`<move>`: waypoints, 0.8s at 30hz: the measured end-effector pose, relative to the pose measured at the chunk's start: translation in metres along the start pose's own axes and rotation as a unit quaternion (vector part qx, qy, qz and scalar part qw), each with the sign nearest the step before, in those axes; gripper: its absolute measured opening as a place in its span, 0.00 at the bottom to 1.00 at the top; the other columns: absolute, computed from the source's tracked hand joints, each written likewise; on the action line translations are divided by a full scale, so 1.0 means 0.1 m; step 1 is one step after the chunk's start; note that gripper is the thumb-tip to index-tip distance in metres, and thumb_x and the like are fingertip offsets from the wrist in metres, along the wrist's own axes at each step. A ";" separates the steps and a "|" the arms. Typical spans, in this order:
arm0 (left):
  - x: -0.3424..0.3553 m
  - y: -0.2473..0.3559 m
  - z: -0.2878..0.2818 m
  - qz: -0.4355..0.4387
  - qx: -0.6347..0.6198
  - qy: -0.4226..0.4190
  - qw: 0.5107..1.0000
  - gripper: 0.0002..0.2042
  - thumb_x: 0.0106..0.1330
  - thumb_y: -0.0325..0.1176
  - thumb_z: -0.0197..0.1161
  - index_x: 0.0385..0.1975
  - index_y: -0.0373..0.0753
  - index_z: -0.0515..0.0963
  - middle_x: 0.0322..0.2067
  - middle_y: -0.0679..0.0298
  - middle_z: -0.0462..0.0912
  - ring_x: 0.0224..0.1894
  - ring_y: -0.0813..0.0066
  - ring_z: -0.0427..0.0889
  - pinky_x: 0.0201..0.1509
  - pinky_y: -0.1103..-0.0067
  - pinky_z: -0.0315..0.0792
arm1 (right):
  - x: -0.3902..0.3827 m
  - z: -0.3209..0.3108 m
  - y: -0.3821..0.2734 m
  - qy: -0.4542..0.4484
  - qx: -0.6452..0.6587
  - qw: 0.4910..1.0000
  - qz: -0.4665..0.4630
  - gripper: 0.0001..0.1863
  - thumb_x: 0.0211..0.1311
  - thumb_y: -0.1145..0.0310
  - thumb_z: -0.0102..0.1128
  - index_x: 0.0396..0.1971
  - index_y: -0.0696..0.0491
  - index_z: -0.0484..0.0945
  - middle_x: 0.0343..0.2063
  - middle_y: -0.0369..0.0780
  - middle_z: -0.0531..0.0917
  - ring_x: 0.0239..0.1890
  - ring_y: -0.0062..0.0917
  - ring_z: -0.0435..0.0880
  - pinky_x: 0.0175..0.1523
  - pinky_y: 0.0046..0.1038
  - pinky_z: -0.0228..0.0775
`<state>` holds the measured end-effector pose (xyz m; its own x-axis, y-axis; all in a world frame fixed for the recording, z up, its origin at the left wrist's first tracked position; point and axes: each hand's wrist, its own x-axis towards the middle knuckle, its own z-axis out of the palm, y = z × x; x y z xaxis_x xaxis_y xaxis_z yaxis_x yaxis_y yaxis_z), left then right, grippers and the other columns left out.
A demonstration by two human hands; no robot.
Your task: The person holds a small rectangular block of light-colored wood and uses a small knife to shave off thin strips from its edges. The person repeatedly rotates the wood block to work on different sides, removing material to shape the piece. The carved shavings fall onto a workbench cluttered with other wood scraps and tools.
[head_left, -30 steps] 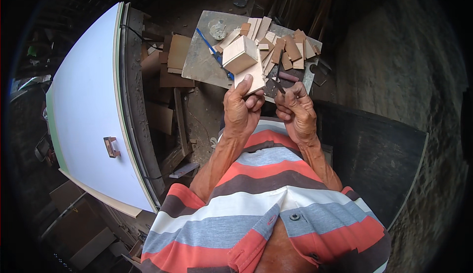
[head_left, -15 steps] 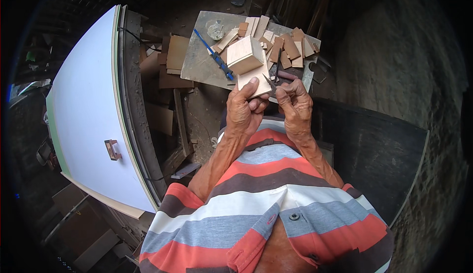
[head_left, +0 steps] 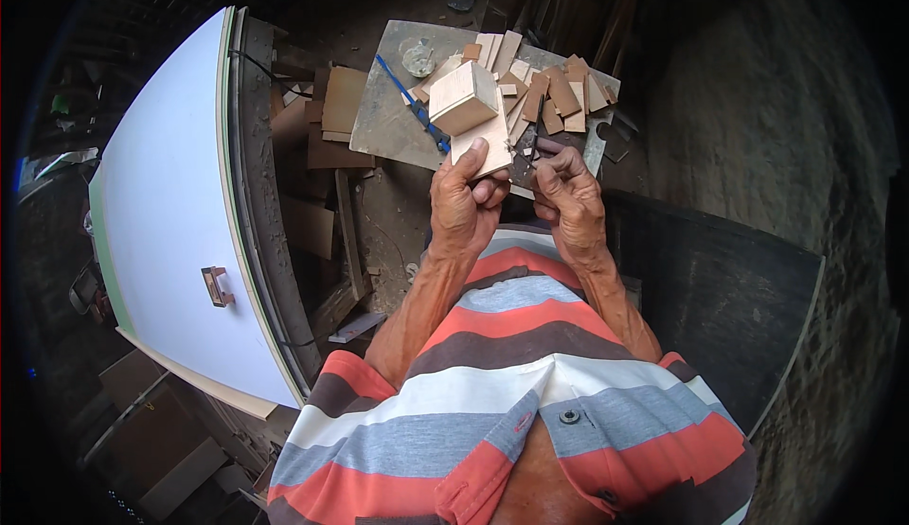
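My left hand (head_left: 466,205) grips a pale wooden assembly, a flat board with a box-like block (head_left: 462,95) on it, thumb on the board (head_left: 488,139). Close beside its right edge, my right hand (head_left: 569,198) pinches a small, thin dark blade (head_left: 521,160), whose tip is at the board's edge with small pale bits there. Behind them, pale and brown wood pieces (head_left: 559,91) are piled on a grey board (head_left: 374,123), with a blue tool (head_left: 389,74), a dark slender tool and a small translucent round item (head_left: 418,56).
A large white panel (head_left: 175,203) with a small metal fitting (head_left: 217,285) stands at my left. Wood offcuts (head_left: 343,104) lie between it and the work board. A black panel (head_left: 710,307) is at my lower right, and upright boards (head_left: 559,4) stand at the back.
The blade in my right hand has come up to the board's edge, where small pale bits now show. The held assembly moved slightly right and up, then back left.
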<state>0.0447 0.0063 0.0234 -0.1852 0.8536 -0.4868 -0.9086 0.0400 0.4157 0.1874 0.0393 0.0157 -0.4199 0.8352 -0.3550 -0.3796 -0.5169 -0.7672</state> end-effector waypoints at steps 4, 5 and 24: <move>-0.02 -0.02 0.03 -0.002 0.001 0.015 1.000 0.07 0.68 0.32 0.55 0.36 0.34 0.72 0.21 0.65 0.75 0.12 0.91 0.62 0.18 0.89 0.56 | -0.01 -0.03 0.01 0.012 -0.024 0.999 -0.022 0.08 0.65 0.67 0.60 0.27 0.48 0.71 0.19 0.25 0.68 0.19 0.05 0.59 0.20 0.11 0.48; -0.02 -0.03 0.05 -0.004 0.001 0.019 1.000 0.07 0.68 0.32 0.55 0.36 0.34 0.72 0.21 0.64 0.75 0.13 0.91 0.62 0.18 0.89 0.56 | -0.02 -0.03 0.00 0.013 -0.026 0.999 -0.030 0.08 0.64 0.67 0.60 0.27 0.49 0.71 0.19 0.25 0.68 0.19 0.05 0.58 0.20 0.11 0.48; -0.07 -0.10 0.07 -0.014 0.032 0.029 0.999 0.07 0.68 0.31 0.56 0.38 0.35 0.71 0.22 0.63 0.77 0.12 0.90 0.61 0.19 0.89 0.56 | -0.04 0.01 0.09 0.057 -0.175 0.972 -0.145 0.08 0.63 0.68 0.61 0.26 0.51 0.73 0.20 0.26 0.71 0.21 0.06 0.61 0.24 0.13 0.53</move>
<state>0.0579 0.0039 0.0276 -0.1829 0.8198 -0.5426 -0.8888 0.0980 0.4477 0.1855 0.0314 0.0109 -0.2366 0.9617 -0.1385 -0.1557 -0.1782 -0.9716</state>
